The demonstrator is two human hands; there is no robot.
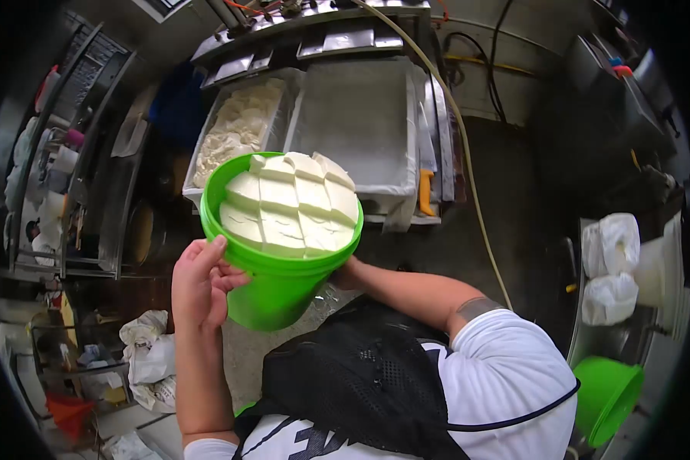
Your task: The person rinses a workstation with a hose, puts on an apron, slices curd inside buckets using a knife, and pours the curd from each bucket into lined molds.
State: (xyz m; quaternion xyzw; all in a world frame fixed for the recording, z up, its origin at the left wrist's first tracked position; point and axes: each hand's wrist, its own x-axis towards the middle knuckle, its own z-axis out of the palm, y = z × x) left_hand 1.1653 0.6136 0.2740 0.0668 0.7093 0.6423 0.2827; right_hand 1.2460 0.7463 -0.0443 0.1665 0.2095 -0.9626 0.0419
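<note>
A bright green bucket [276, 295] is in front of my body, filled with white blocks [291, 203] that look like tofu, cut into a grid and heaped up to the rim. At the bucket's near left side is my left hand [203, 280], its thumb by the rim and its fingers curled against the wall. My right hand [348, 274] grips the bucket's right side; its fingers are hidden behind the wall.
Beyond the bucket stand a lined metal tray [353, 115] and a narrower tray of pale, crumpled pieces [241, 123]. A yellow-handled knife [426, 188] lies beside them. A hose [468, 153] hangs at right. Another green bucket [609, 399] is at lower right.
</note>
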